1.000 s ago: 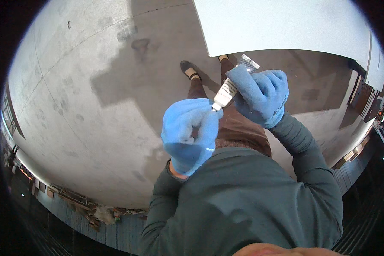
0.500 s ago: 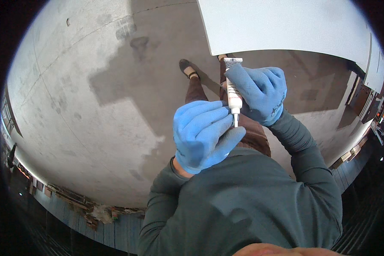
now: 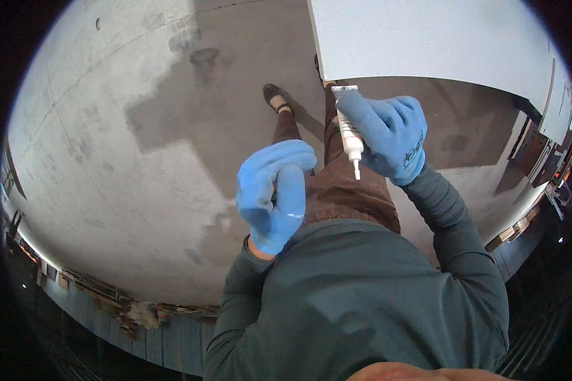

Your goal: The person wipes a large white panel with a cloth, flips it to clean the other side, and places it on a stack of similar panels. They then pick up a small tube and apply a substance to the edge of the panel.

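My right hand (image 3: 394, 136), in a blue work glove, grips a white squeeze tube (image 3: 349, 130) near its flat crimped end. The tube's narrow nozzle (image 3: 356, 170) slants down toward my body and touches nothing. Left of the tube, and apart from it, my left hand (image 3: 276, 190) wears a matching blue glove. Its fingers are curled and the thumb presses in against them; whatever may be between them is hidden. A small white smear shows on the thumb.
A large white tabletop (image 3: 432, 41) juts in at the upper right, just past the tube. Grey concrete floor (image 3: 108, 171) with shadows spreads to the left. My legs and dark shoes (image 3: 275, 95) are beneath my hands. Assorted items (image 3: 546, 152) line the right rim.
My left hand has come off the tube's nozzle and moved left, its fingers now curled in. My right hand keeps hold of the tube, whose nozzle tip is now uncovered.
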Available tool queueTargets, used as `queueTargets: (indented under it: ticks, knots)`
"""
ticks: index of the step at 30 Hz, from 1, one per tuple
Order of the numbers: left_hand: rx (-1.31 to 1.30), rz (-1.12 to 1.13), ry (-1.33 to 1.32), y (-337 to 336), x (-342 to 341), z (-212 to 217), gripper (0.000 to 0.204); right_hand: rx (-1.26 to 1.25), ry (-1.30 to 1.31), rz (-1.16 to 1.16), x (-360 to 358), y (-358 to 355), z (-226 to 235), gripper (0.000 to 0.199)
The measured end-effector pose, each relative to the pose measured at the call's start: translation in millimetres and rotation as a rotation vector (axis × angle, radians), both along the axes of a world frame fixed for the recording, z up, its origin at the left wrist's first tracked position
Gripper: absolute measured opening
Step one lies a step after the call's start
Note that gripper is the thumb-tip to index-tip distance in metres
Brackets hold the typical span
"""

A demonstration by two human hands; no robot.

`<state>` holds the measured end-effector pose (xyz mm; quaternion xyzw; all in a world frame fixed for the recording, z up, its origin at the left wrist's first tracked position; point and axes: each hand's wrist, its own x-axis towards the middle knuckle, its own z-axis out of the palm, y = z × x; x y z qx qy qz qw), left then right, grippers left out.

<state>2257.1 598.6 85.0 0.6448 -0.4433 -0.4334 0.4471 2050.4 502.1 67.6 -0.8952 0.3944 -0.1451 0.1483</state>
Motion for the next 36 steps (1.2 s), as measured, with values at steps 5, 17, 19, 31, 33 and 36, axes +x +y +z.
queueTargets:
  ticks: [5, 17, 19, 31, 33, 36]
  knots:
    - [0.042, 0.071, 0.040, 1, 6, -5, 0.012, -0.036, -0.013, -0.001, 10, -6, 3, 0.053]
    - [0.099, 0.184, 0.184, 5, 19, -6, 0.014, -0.175, 0.297, 0.163, 59, -2, 29, 0.044]
    - [0.293, 0.248, 0.403, 2, 21, -7, 0.036, -0.124, 0.276, 0.188, 67, 3, 30, 0.043]
    - [0.300, -0.098, 0.247, -14, 21, -31, 0.033, -0.118, 0.464, 0.083, 66, -7, 28, 0.033]
    - [0.446, 0.150, 0.656, -14, 19, -37, 0.032, -0.128, 0.500, 0.112, 69, -11, 25, 0.038]
    - [0.459, 0.189, 0.762, -10, 21, -40, 0.034, -0.020, 0.471, 0.099, 73, -14, 24, 0.032]
